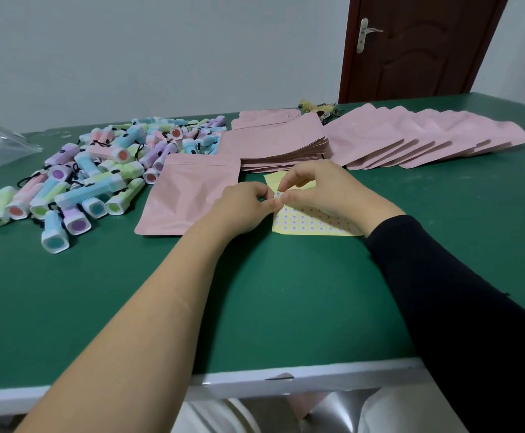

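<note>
Yellow paper sticker sheet [311, 225] lies flat on our green table [286, 292], partly under our right hand [320, 185]. We've got the left hand [242, 207] and the right curled, fingertips pinching one small white round sticker [277, 195] at the sheet's left edge. A flat pink foil pouch [186, 195] sits just left, with pastel plastic flashlights [98, 170] piled further back.

Small packing workshop: green worktable [286, 323], heaped toy flashlights [98, 170], stacked pink pouches [280, 145].
</note>
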A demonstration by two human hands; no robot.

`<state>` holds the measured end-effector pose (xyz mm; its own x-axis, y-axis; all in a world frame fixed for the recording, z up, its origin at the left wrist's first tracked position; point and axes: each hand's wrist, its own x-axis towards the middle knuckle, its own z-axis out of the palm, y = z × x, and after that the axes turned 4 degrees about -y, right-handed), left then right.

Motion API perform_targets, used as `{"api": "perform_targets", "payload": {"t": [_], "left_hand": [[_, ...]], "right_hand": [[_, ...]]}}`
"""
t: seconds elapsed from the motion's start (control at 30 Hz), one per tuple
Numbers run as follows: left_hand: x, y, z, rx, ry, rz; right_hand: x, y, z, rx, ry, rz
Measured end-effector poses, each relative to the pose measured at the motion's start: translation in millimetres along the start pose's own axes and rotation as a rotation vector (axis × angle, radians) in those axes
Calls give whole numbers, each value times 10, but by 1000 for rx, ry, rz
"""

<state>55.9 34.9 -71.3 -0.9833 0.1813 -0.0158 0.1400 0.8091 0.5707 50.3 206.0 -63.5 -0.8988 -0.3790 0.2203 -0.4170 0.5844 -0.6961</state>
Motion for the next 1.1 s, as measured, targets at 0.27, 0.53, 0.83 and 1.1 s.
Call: {"api": "perform_targets", "payload": {"t": [0.27, 0.53, 0.83, 1.1], "left_hand": [[2, 6, 7, 31, -1, -19], [-42, 11, -23, 5, -19, 6], [-46, -89, -206, 211, 258, -325], [-71, -117, -292, 118, 384, -339]], "right_hand": [[37, -10, 70, -34, 26, -2], [86, -79, 5, 240, 315, -2], [73, -13, 76, 328, 165, 131], [74, -1, 97, 352, 96, 169]]}}
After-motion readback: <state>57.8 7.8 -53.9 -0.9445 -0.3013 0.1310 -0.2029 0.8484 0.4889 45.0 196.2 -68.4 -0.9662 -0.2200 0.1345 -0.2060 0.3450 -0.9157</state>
